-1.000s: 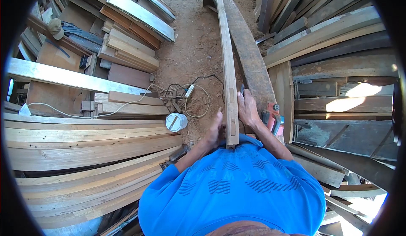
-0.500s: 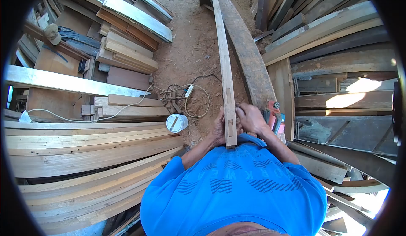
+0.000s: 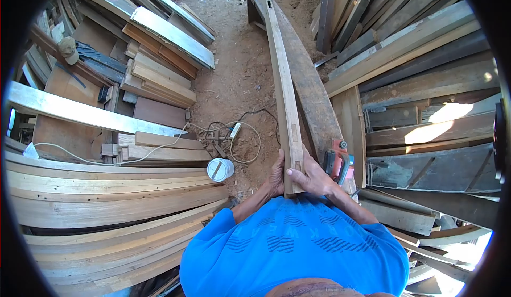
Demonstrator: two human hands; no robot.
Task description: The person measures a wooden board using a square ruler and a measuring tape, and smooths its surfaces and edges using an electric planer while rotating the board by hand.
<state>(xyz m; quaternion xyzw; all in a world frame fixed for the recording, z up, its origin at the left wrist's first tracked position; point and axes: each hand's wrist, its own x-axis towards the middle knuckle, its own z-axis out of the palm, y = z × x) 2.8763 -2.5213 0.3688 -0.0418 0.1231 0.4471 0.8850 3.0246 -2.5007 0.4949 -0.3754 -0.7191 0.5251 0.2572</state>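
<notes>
A long squared timber beam (image 3: 287,105) with mortise slots cut in its upper face runs from my waist away toward the far end of the bench. My right hand (image 3: 314,177) wraps its near end from the right, the thumb lying across the top by a slot. Against the beam's left side is my left hand (image 3: 276,176), closed around it, its fingers partly hidden. To the right, a red electric planer (image 3: 339,161) rests on the thick, worn plank bench (image 3: 314,95).
A white bucket (image 3: 220,170) with a stick across its lid stands left on the dirt floor. Beyond it lie a power strip (image 3: 235,130) and looped cords. Stacked boards (image 3: 117,190) line the left; more timbers (image 3: 431,127) crowd the right.
The beam has rolled, showing more of its left side, and its near end sits lower in view. My right hand has come from beside it to grip it with the thumb on top.
</notes>
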